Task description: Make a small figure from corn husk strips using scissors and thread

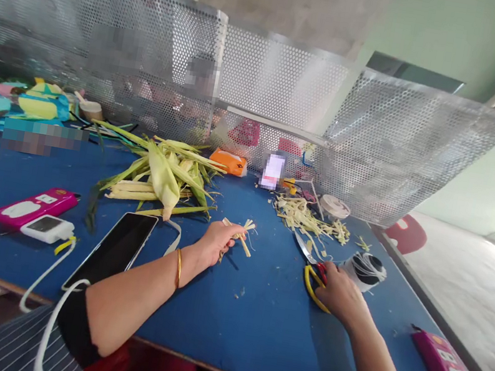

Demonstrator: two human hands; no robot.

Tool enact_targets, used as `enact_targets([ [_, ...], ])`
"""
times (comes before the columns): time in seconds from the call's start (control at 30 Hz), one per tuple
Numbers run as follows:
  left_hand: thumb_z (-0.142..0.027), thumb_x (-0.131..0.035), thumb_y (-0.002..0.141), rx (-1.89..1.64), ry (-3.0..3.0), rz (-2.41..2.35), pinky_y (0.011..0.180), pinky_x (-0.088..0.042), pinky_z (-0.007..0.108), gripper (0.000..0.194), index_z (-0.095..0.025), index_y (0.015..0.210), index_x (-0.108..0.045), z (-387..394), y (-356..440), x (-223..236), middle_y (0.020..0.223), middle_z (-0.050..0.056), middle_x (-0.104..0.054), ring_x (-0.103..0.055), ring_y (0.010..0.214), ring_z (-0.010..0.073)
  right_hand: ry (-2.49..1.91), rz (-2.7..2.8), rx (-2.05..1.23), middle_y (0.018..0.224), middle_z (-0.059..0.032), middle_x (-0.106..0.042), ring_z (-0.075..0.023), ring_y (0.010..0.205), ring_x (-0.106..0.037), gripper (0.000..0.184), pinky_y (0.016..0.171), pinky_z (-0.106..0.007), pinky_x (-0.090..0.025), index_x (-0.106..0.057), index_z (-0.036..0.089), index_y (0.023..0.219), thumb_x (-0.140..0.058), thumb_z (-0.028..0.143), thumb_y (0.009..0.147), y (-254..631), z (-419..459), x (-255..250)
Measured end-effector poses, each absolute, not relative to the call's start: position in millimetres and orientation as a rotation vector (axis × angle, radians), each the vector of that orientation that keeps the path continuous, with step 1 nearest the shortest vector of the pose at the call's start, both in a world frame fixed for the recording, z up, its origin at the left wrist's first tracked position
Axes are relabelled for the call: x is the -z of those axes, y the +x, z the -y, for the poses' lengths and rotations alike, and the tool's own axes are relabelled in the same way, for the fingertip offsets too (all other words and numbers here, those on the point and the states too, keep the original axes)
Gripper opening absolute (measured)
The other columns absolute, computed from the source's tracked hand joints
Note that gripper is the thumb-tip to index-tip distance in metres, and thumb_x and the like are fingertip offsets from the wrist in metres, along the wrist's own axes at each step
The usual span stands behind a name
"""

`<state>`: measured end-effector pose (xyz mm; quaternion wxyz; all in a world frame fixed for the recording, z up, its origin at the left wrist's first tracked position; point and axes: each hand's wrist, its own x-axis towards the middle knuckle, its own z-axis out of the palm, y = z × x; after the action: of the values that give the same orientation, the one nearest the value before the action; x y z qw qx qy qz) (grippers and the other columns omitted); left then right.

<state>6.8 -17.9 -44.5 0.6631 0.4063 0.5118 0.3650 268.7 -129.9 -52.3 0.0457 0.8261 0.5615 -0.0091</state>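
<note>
Hands at a blue table (204, 330). The left hand (214, 240), near the middle, pinches a small bundle of pale strips (245, 239) between thumb and fingers, its loose ends pointing right. The right hand (342, 292) has its fingers closed about the handles of the scissors (309, 283), whose blades point far and left. A wound spool (363, 271) stands just beside that hand. Far left of the bundle lies a heap of green husks (163, 178); far right, a scatter of cut pieces (302, 215).
</note>
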Motion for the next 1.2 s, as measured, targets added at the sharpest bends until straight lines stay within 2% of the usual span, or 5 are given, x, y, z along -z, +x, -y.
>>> enact_targets([
  [0.23, -0.027, -0.071, 0.063, -0.811, 0.905, -1.119, 0.040, -0.014, 0.018, 0.017, -0.011, 0.066, -0.067, 21, 4, 30, 0.074, 0.004, -0.065, -0.035, 0.042, 0.0008, 2.985, -1.889, 0.306, 0.073, -0.0040, -0.064, -0.0211, 0.063, -0.061, 0.057, 0.056, -0.028, -0.035, -0.048, 0.015, 0.131, -0.059, 0.017, 0.075, 273, 136, 52],
  [0.4, -0.025, -0.072, 0.062, -0.810, 0.887, -1.115, 0.040, -0.013, 0.018, 0.016, -0.011, 0.066, -0.066, 13, 10, 20, 0.070, 0.002, -0.064, -0.036, 0.042, 0.0010, 2.888, -2.187, 2.471, 0.056, 0.0087, -0.045, -0.0087, 0.043, -0.040, 0.040, 0.044, -0.022, -0.032, -0.055, 0.023, 0.103, -0.073, 0.037, 0.071, 256, 122, 35],
  [0.5, -0.023, -0.071, 0.063, -0.818, 0.844, -1.123, 0.040, -0.014, 0.017, 0.014, -0.012, 0.063, -0.063, 3, 18, 19, 0.061, -0.001, -0.058, -0.036, 0.041, 0.0015, 2.480, -1.986, 3.166, 0.063, 0.0077, -0.049, -0.0039, 0.044, -0.036, 0.042, 0.042, -0.017, -0.031, -0.058, 0.022, 0.092, -0.083, 0.036, 0.062, 239, 92, 25],
  [0.67, -0.024, -0.072, 0.064, -0.859, 0.796, -1.160, 0.040, -0.016, 0.018, 0.017, -0.012, 0.061, -0.061, -12, 19, 30, 0.058, -0.002, -0.057, -0.035, 0.040, 0.0015, 2.203, -2.015, 3.145, 0.070, 0.0025, -0.055, -0.0089, 0.052, -0.046, 0.056, 0.048, -0.021, -0.042, -0.060, 0.022, 0.108, -0.071, 0.064, 0.072, 222, 69, 39],
  [1.2, -0.029, -0.073, 0.076, -0.907, 0.806, -1.158, 0.038, -0.022, 0.016, 0.020, -0.010, 0.072, -0.066, -17, 9, 28, 0.079, 0.005, -0.070, -0.042, 0.043, 0.0013, 1.939, -2.227, 2.266, 0.079, 0.0009, -0.050, -0.0082, 0.051, -0.045, 0.064, 0.036, -0.017, -0.035, -0.050, 0.021, 0.114, -0.054, 0.074, 0.079, 216, 96, 27],
])
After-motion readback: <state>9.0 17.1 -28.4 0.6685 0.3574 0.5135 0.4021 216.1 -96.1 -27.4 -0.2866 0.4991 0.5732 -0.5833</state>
